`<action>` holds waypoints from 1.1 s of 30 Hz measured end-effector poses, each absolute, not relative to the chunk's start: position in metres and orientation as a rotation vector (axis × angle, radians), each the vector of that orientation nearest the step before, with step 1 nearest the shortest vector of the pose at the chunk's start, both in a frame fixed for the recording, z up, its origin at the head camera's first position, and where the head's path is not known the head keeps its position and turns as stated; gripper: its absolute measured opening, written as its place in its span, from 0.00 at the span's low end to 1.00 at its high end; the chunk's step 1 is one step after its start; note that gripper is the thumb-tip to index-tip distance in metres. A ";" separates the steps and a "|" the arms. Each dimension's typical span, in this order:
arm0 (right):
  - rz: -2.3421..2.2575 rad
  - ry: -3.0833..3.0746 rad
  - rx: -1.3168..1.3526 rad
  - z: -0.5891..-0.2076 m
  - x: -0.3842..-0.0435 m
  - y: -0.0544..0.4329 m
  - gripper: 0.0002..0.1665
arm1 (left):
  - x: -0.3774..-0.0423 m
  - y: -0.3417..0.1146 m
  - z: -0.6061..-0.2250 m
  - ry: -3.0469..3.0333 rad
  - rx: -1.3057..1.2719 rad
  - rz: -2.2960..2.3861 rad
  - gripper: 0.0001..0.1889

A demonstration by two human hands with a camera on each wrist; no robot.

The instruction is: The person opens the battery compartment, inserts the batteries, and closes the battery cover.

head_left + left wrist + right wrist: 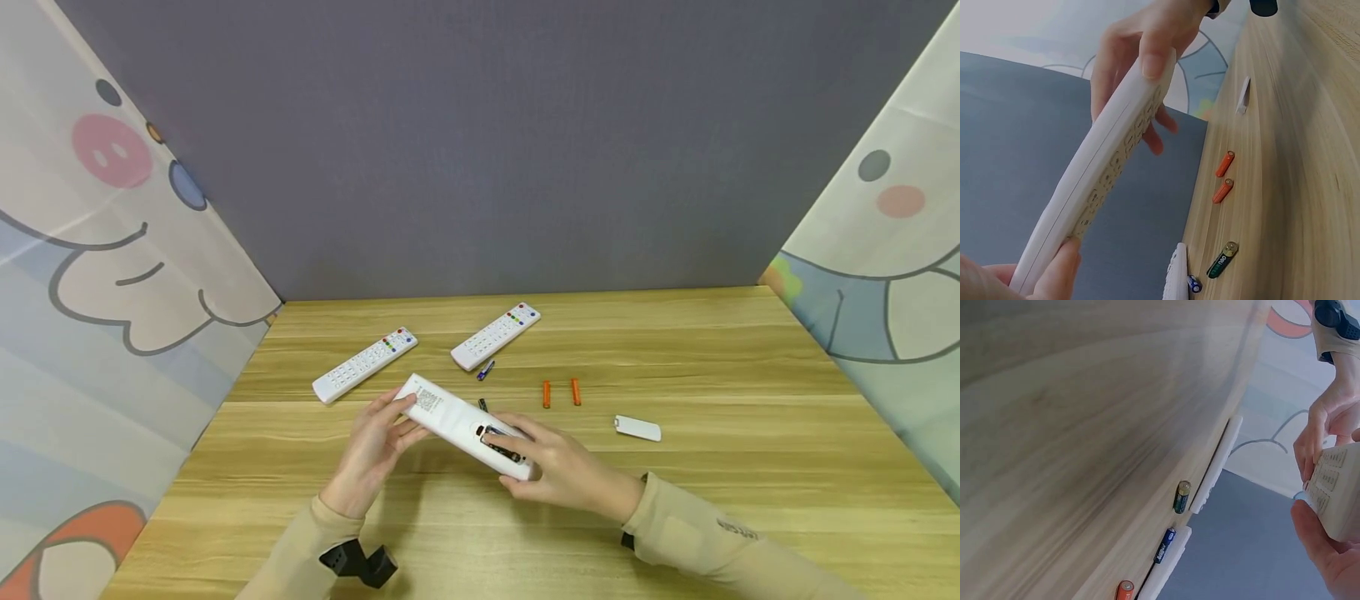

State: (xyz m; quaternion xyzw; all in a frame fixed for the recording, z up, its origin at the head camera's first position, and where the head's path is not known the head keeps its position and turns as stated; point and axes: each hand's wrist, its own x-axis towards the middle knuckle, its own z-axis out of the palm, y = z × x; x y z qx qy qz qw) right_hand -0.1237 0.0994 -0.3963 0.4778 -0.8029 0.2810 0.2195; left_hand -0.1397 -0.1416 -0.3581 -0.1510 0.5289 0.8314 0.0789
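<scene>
A white remote control [455, 419] is held up above the table with its back facing up. My left hand [371, 450] grips its left end, where a printed QR code shows. Around the right end are the fingers of my right hand [566, 467], the index fingertip pressing at the uncovered battery compartment [510, 454]. Something dark, battery-like, lies in that compartment, partly hidden by the finger. In the left wrist view the button side of the remote [1088, 169] faces away from the palm, with the right hand [1147, 47] at its upper end.
Two white remotes, a left one [365, 365] and a right one [495, 337], lie button side up farther back. Near them are a blue battery [486, 370] and a dark green battery [1222, 260]. Two orange batteries [547, 394] and a white battery cover [637, 428] lie rightward.
</scene>
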 end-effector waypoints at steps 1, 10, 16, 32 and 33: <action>0.783 -2.223 1.324 -0.396 -0.124 0.100 0.28 | -0.140 -0.141 -0.358 1.583 -0.445 2.488 0.17; 0.939 -2.252 1.305 -0.392 -0.123 0.107 0.26 | -0.141 -0.141 -0.361 1.580 -0.429 2.490 0.19; 0.963 -2.270 1.249 -0.390 -0.125 0.118 0.22 | -0.141 -0.142 -0.361 1.590 -0.433 2.480 0.21; 0.928 -2.377 1.081 -0.394 -0.133 0.156 0.19 | -0.140 -0.147 -0.362 1.612 -0.446 2.469 0.21; 0.925 -2.404 1.061 -0.395 -0.133 0.159 0.19 | -0.140 -0.147 -0.362 1.612 -0.445 2.467 0.21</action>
